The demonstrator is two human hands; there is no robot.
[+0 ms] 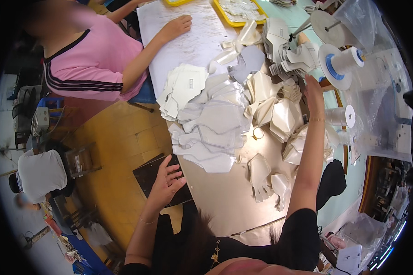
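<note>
— What sits furthest left?

— A person in a white top (40,173) crouches on the floor well away from the table (225,201). Further up, a co-worker in a pink shirt (89,59) leans in at the table's far left edge, one hand (175,26) flat on a large white sheet (188,46).

— And the wearer's left hand?

— The left hand (166,181) hovers off the table's near left edge, above a dark flat board (147,176). Its fingers (172,170) are spread wide and hold nothing.

— What lies in the middle of the table?

— A fanned stack of grey-white cut fabric pieces (213,126), overlapping, just right of the left hand. Behind it is a smaller pile of white pieces (183,87). Cream folded pieces (280,119) lie scattered to their right, some near the front edge.

— Where is the right hand?

— The right hand (313,91) reaches far across, toward the table's right far side, just beside a stack of pale shaped pieces (289,55). Whether its fingers grip anything I cannot tell; the hand is seen from the back.

— And beyond it?

— Two spools of white thread (346,62) on stands, then a white sewing machine (390,101) at the right edge under clear plastic. A yellow tray (222,14) sits at the far edge.
</note>
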